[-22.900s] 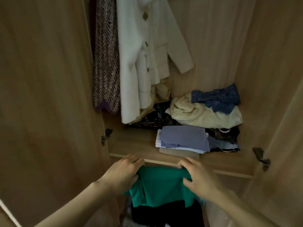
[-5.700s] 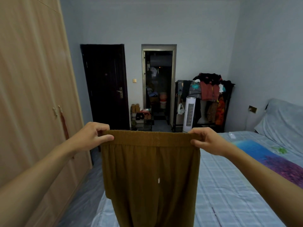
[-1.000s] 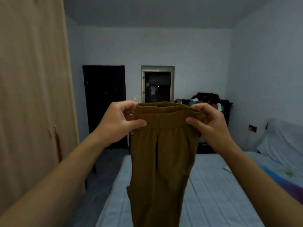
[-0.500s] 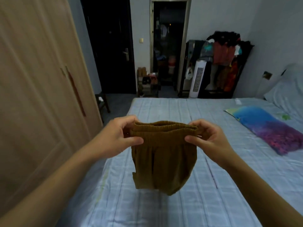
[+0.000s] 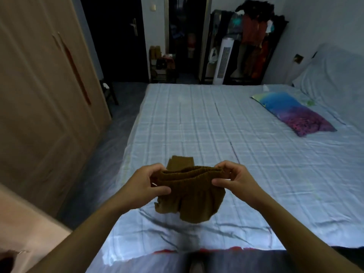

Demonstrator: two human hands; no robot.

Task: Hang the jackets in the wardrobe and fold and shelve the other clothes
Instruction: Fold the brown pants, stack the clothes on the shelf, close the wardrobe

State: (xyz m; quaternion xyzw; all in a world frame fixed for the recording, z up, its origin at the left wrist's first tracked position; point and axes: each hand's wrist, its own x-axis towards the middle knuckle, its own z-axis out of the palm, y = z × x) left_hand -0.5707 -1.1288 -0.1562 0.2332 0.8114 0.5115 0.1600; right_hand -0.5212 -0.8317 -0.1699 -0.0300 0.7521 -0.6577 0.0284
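We're mid-fold: left hand (image 5: 144,185) and right hand (image 5: 235,181) pinch the brown trousers (image 5: 189,196) waistband; next, lay them on the bed (image 5: 197,125).

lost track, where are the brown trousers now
In the head view, low centre: brown trousers held by both hands, left, right, over the bed.

Before me lay a bed (image 5: 236,134) under a pale checked sheet, a blue-and-purple pillow (image 5: 293,113) at its right; beyond stood a white tower fan (image 5: 224,62) and a crowded clothes rack (image 5: 256,36).
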